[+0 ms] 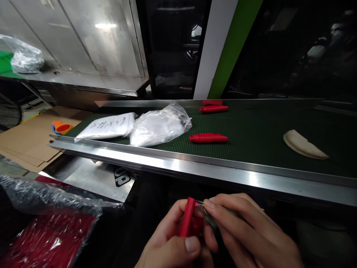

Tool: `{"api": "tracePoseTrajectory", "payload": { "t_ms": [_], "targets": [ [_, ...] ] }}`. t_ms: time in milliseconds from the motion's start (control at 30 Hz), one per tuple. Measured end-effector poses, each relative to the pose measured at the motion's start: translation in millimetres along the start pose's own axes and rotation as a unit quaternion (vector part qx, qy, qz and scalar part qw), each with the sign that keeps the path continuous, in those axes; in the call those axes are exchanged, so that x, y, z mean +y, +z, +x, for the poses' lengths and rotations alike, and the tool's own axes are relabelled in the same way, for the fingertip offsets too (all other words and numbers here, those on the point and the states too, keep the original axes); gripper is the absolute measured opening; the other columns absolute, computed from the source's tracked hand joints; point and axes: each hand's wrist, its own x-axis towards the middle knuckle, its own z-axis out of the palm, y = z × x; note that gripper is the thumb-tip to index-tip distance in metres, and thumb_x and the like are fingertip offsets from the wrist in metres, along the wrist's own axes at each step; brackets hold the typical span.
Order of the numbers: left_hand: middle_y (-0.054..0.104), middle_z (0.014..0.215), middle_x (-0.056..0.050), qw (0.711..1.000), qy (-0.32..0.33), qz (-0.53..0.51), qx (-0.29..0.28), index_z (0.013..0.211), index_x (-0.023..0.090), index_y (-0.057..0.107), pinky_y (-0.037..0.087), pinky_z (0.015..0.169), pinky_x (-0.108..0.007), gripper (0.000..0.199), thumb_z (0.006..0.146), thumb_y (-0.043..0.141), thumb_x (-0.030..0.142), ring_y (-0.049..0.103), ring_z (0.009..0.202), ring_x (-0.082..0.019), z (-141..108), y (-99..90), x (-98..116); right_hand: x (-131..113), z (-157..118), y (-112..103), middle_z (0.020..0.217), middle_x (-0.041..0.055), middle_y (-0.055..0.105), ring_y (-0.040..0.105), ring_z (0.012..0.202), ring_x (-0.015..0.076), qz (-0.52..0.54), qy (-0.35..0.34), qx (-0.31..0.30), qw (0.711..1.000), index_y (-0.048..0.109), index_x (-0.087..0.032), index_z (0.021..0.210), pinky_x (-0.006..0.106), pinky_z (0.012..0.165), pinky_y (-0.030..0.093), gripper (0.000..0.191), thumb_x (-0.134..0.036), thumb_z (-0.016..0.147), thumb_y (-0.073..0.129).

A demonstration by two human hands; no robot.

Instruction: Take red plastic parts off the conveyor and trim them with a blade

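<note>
Below the steel rail of the conveyor (223,174), the person's left hand (170,242) and right hand (251,230) are bare and slim-fingered, with short, neatly trimmed nails.

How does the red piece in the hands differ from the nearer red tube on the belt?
The red piece stands nearly upright in the left hand, while the red tube lies flat on the green belt. The red piece shows a straight, squared edge; the red tube is rounded. The red piece has a metal part against it, pinched by the right hand; the red tube has none. Both are bright red.
</note>
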Motion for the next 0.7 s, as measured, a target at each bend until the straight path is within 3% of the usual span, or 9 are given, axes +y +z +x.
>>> {"api": "tracePoseTrajectory", "payload": {
  "t_ms": [200, 400, 700],
  "targets": [
    [0.067, 0.086, -0.007, 0.991, 0.050, 0.019, -0.122, 0.103, 0.017, 0.061, 0.038, 0.063, -0.016, 0.032, 0.080, 0.079, 0.029, 0.058, 0.070, -0.010, 7.0, -12.8, -14.0, 6.6, 0.1, -1.6, 0.116, 0.0087, 0.059, 0.059, 0.105, 0.0149, -0.010, 0.081, 0.058, 0.995, 0.061, -0.016, 0.127, 0.028, 0.087, 0.051, 0.039, -0.002, 0.093, 0.050],
    [0.067, 0.087, -0.011, 0.996, -0.003, -0.045, -0.082, 0.108, 0.015, 0.060, 0.041, 0.070, -0.021, 0.029, 0.086, 0.066, 0.034, 0.061, 0.072, -0.014, 5.7, -11.3, -5.1, 5.8, -1.0, -12.3, 0.116, 0.0097, 0.057, 0.055, 0.109, 0.0197, -0.028, -0.037, -0.015, 0.999, 0.062, -0.019, 0.125, 0.033, 0.085, 0.051, 0.042, 0.000, 0.088, 0.052],
    [0.066, 0.079, -0.013, 0.987, 0.060, -0.050, -0.137, 0.106, 0.012, 0.061, 0.038, 0.065, -0.021, 0.030, 0.090, 0.054, 0.036, 0.057, 0.066, -0.015, 11.9, -13.4, -19.6, 13.2, -2.5, -13.1, 0.118, 0.0086, 0.061, 0.057, 0.111, 0.0231, -0.078, -0.054, -0.029, 0.995, 0.061, -0.025, 0.130, 0.036, 0.086, 0.051, 0.047, -0.006, 0.088, 0.055]
  ]
}}
